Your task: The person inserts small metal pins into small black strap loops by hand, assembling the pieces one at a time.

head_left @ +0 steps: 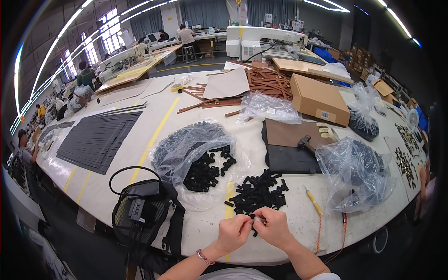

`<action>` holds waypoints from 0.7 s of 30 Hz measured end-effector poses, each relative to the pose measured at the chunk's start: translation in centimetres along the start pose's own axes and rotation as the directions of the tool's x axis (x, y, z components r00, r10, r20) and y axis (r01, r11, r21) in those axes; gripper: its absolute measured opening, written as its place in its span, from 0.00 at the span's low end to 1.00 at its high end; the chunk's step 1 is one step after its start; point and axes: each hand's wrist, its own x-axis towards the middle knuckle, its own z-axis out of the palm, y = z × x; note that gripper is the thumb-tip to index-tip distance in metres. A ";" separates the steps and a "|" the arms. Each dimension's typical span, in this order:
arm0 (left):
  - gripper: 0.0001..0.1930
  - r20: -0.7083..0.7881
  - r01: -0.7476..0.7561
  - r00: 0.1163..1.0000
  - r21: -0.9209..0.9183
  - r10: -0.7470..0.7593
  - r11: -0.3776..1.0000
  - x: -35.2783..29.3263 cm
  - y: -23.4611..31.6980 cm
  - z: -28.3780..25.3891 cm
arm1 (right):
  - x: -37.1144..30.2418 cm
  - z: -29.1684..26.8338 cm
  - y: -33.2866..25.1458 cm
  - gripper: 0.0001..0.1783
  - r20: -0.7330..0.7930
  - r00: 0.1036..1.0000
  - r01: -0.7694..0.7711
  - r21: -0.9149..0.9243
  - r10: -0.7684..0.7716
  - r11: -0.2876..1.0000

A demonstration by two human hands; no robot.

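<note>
My left hand (234, 232) and my right hand (274, 227) meet at the near side of the table, fingertips pinched close together. What they hold between them is small and mostly hidden; I cannot make it out. Just beyond the fingers lies a loose pile of short black pieces (259, 190), a few of them right beside my fingertips. Farther left, an opened clear plastic bag (186, 140) spills more small black parts (203, 173). A yellow-handled tool (313, 201) with an orange coiled cord lies to the right of my right hand.
At right sits a filled clear bag (357, 175); a hammer (305, 143) rests by a black and brown sheet (291, 154). Beyond are a cardboard box (319, 99) and brown straps (268, 83). Black strips (100, 140) lie left, a black mesh basket (140, 210) near left.
</note>
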 end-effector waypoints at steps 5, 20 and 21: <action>0.04 0.302 0.562 0.798 -0.685 -0.521 0.464 0.6 0.4 -0.4 | -0.2 0.3 0.3 0.08 -0.070 0.943 0.305 -0.204 -0.324 0.930; 0.03 0.543 0.693 0.663 -0.705 -0.516 0.149 0.4 0.2 -0.6 | 0.0 -0.5 -1.0 0.12 0.000 0.999 0.037 0.120 -0.037 0.992; 0.02 0.462 0.667 0.733 -0.631 -0.499 0.397 0.2 0.4 -0.6 | 0.1 -0.6 -0.7 0.12 0.000 0.999 0.036 0.120 -0.036 0.992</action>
